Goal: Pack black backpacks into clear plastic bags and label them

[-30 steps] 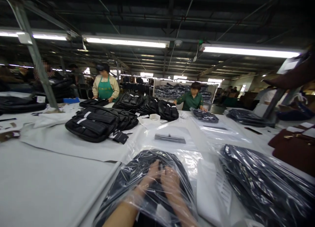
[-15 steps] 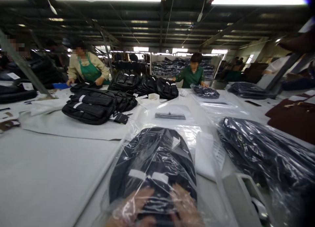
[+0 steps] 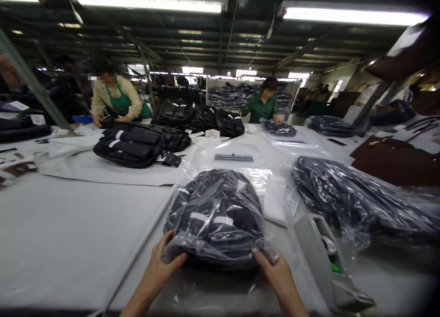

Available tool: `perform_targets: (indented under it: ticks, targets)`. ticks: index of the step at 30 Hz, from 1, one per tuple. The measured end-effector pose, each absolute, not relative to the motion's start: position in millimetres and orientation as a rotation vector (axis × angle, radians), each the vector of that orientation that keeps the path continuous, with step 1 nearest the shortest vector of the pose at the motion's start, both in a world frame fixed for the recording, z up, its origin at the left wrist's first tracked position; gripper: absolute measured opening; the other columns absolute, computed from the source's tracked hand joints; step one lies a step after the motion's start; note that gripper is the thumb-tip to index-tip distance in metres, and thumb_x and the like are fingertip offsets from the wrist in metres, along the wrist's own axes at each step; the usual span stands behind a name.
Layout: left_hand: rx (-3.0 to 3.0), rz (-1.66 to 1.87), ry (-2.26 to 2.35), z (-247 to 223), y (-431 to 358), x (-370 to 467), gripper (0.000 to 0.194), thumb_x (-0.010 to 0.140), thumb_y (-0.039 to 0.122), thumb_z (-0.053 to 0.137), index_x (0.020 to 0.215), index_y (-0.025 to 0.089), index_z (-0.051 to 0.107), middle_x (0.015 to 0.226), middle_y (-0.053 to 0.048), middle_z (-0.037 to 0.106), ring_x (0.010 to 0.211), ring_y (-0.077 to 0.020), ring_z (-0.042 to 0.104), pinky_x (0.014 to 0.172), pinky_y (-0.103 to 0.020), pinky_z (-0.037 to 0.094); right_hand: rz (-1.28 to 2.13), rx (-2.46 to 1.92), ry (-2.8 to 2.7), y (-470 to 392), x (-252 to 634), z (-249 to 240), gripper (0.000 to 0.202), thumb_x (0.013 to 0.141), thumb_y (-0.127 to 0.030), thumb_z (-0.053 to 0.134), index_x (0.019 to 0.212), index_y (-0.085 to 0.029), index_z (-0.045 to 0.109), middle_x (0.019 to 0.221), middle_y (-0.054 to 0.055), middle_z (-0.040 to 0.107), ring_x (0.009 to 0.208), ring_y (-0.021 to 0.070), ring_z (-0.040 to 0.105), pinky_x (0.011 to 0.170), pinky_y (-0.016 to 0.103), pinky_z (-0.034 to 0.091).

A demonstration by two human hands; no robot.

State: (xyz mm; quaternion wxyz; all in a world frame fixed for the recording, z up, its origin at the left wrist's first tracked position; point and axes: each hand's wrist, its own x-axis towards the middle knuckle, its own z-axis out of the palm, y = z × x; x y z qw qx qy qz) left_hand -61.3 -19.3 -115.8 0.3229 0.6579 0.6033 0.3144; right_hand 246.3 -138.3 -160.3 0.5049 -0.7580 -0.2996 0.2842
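Note:
A black backpack (image 3: 233, 234) with two white-wrapped straps or buckles lies on the white table in front of me, inside a clear plastic bag (image 3: 220, 253). My left hand (image 3: 163, 262) grips the near left corner of the bag, thumb on top and fingers around the side. At the near right corner, my right hand (image 3: 275, 269) pinches the plastic, its thumb lying over the backpack's edge. Some fingertips of both hands are hidden under or behind the plastic. The bag's near end stretches loosely between my forearms.
A tape dispenser (image 3: 318, 248) stands to the right, beside bagged black goods (image 3: 343, 193). Unbagged black backpacks (image 3: 130, 145) lie ahead left. Flat plastic bags (image 3: 237, 152) and a brown handbag (image 3: 395, 156) are farther off. Two people in green work across the table.
Both hands, earlier on the backpack under the plastic, are now outside at the bag's near corners. The near end of the plastic has come down over the backpack's near edge.

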Motion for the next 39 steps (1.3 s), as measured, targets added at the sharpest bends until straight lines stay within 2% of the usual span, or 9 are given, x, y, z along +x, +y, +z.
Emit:
perform_targets:
  ticks: [5, 10, 12, 15, 17, 23, 28, 35, 39]
  targets:
    - [1.768, 1.047, 1.698, -130.7, -9.5, -50.1, 0.052, 0.071, 0.062, 0.052, 0.094, 0.017, 0.063, 0.096, -0.011, 0.065, 0.098, -0.0319, 0.061, 0.088, -0.047, 0.049, 0.721, -1.639, -0.745, -92.2, 228.3, -146.2, 0.041, 0.068, -0.048, 0.062, 0.093, -0.016, 0.067, 0.084, 0.005, 0.072, 0.081, 0.0264, 0.067, 0.071, 0.034, 0.053]
    - [1.771, 1.062, 1.698, -117.8, 7.0, -94.9, 0.044, 0.083, 0.055, 0.04, 0.108, 0.021, 0.056, 0.092, -0.005, 0.069, 0.072, -0.023, 0.069, 0.052, -0.03, 0.056, 0.688, -1.698, -0.614, -103.0, 260.4, -160.2, 0.056, 0.07, -0.06, 0.053, 0.095, -0.013, 0.068, 0.076, 0.008, 0.072, 0.072, 0.0273, 0.068, 0.054, 0.033, 0.055]
    - [2.064, 1.124, 1.703, -120.9, 1.5, -133.2, 0.04, 0.086, 0.048, 0.04, 0.112, 0.022, 0.055, 0.096, -0.004, 0.069, 0.068, -0.0193, 0.069, 0.058, -0.029, 0.057, 0.543, -1.857, -0.645, -134.5, 275.8, -179.5, 0.054, 0.065, -0.062, 0.055, 0.092, -0.017, 0.07, 0.071, 0.006, 0.072, 0.066, 0.0272, 0.068, 0.055, 0.034, 0.055]
    - [2.588, 1.108, 1.617, -132.5, -23.0, -179.2, 0.036, 0.089, 0.04, 0.04, 0.114, 0.019, 0.055, 0.104, -0.007, 0.067, 0.084, -0.0199, 0.067, 0.08, -0.03, 0.054, 0.316, -1.989, -0.828, -182.9, 284.3, -199.3, 0.047, 0.064, -0.061, 0.056, 0.086, -0.024, 0.072, 0.078, 0.005, 0.074, 0.074, 0.0276, 0.069, 0.063, 0.034, 0.055]
    - [2.703, 1.113, 1.603, -136.1, -43.3, -192.2, 0.031, 0.09, 0.039, 0.041, 0.106, 0.018, 0.057, 0.099, -0.007, 0.067, 0.088, -0.0198, 0.066, 0.084, -0.03, 0.052, 0.157, -2.018, -0.896, -204.3, 280.8, -202.6, 0.048, 0.068, -0.062, 0.054, 0.091, -0.023, 0.07, 0.083, 0.006, 0.073, 0.076, 0.0261, 0.069, 0.066, 0.032, 0.055]
    - [2.723, 1.249, 1.598, -127.0, -85.0, -190.3, 0.019, 0.088, 0.04, 0.052, 0.089, 0.022, 0.059, 0.082, 0.001, 0.065, 0.07, -0.0149, 0.064, 0.079, -0.026, 0.051, 0.104, -2.122, -0.938, -238.4, 280.1, -217.9, 0.053, 0.069, -0.07, 0.049, 0.081, -0.023, 0.07, 0.078, 0.004, 0.073, 0.067, 0.024, 0.069, 0.061, 0.031, 0.055]
    - [2.876, 1.199, 1.466, -131.5, -105.4, -187.4, 0.016, 0.091, 0.027, 0.047, 0.097, 0.026, 0.061, 0.086, 0.003, 0.067, 0.075, -0.014, 0.065, 0.08, -0.026, 0.049, 0.127, -2.105, -0.937, -257.8, 297.7, -233.3, 0.055, 0.07, -0.07, 0.049, 0.086, -0.024, 0.073, 0.092, 0.005, 0.073, 0.084, 0.0273, 0.069, 0.078, 0.034, 0.055]
    - [2.629, 1.283, 1.513, -142.5, -123.8, -174.9, 0.025, 0.09, 0.026, 0.049, 0.113, 0.029, 0.058, 0.092, 0.0, 0.06, 0.078, -0.0122, 0.063, 0.08, -0.021, 0.05, -0.198, -2.073, -1.05, -254.8, 297.8, -209.0, 0.057, 0.08, -0.063, 0.042, 0.104, -0.017, 0.065, 0.096, 0.009, 0.07, 0.082, 0.0252, 0.067, 0.075, 0.036, 0.052]
    - [2.607, 1.213, 1.48, -147.7, -131.4, -171.1, 0.025, 0.091, 0.026, 0.046, 0.114, 0.029, 0.058, 0.089, 0.001, 0.062, 0.075, -0.0104, 0.065, 0.075, -0.017, 0.051, -0.375, -1.963, -1.213, -254.4, 309.0, -197.9, 0.044, 0.081, -0.056, 0.047, 0.085, -0.018, 0.07, 0.084, 0.008, 0.071, 0.077, 0.0239, 0.066, 0.078, 0.035, 0.05]
